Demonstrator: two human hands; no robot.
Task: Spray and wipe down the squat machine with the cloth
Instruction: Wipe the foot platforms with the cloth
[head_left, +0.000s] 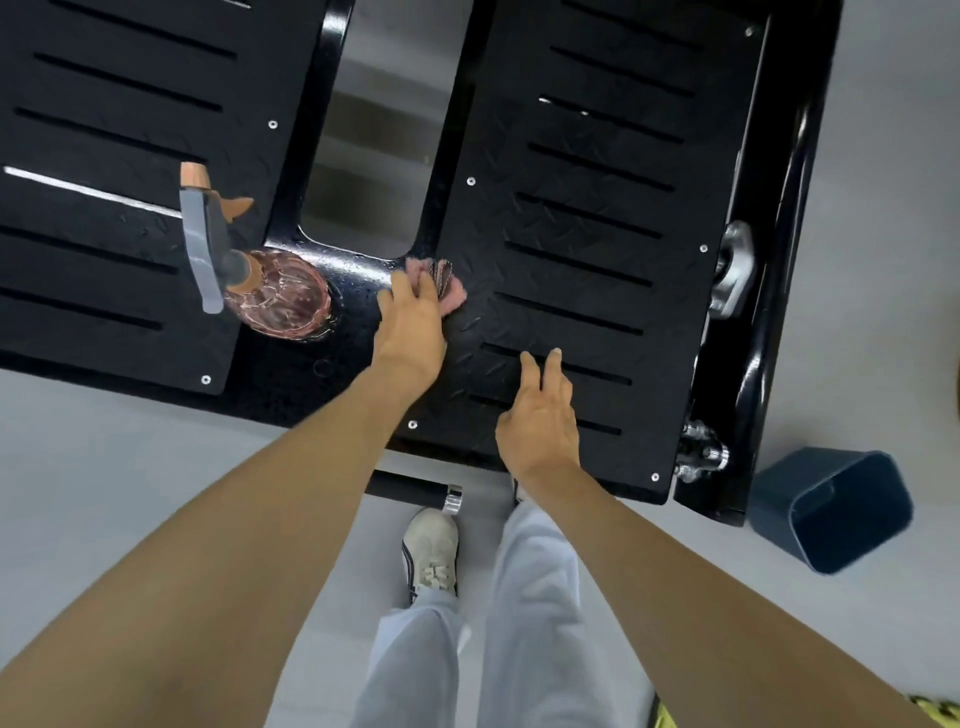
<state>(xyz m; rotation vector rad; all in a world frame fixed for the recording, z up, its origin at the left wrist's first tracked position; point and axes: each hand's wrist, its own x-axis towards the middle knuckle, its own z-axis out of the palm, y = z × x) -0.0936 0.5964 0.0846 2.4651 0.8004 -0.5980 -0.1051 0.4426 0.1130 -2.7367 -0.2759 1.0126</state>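
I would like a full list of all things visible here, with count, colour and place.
Black checker-plate metal footplate: two panels, black, filling the upper frame.
Clear pink plastic spray bottle: one, grey trigger, standing on the platform, left.
Pink cloth: one, on the platform's middle.
Dark blue plastic bin: one, tipped on the grey floor, right.
Black bar with chrome end: one, near the shoe.
Left hand: pressing the cloth.
Right hand: empty, over the right panel.
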